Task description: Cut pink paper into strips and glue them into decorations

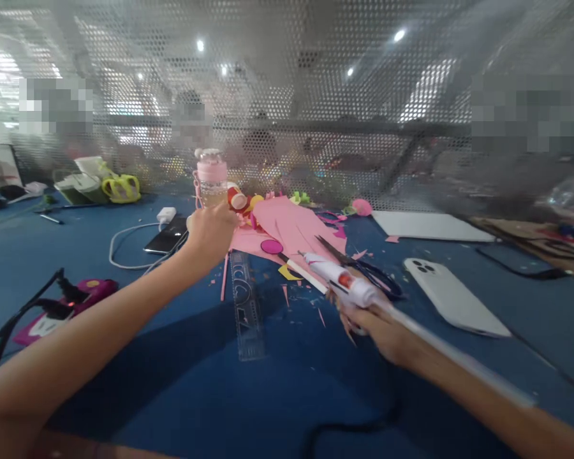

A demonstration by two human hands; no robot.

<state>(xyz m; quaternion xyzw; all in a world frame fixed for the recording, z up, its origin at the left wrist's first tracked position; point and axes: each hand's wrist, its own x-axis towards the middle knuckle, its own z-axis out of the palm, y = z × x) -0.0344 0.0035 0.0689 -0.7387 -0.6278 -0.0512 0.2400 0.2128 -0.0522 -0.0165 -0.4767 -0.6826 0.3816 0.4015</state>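
Observation:
My left hand (213, 234) is stretched forward at a clear water bottle (212, 178) with a pink lid. The bottle stands upright, its lower part hidden behind the hand, and the fingers look curled round it. In my right hand (368, 322) is a white hot glue gun (347, 280), nozzle pointing forward and left, with a long glue stick (463, 360) out of its back. Just beyond the gun lie dark-handled scissors (377, 277). Pink sheets (294, 223) are heaped between the hands, a magenta oval (272, 247) on them. A clear ruler (247, 312) lies nearer me.
A white phone (452, 296) lies at right, below a white flat panel (430, 226). On the left are a black phone (167, 236) with a charger (166, 215), and a magenta power strip (93, 293). Perforated mesh (287, 83) closes the back. A black cord (354, 426) crosses the front.

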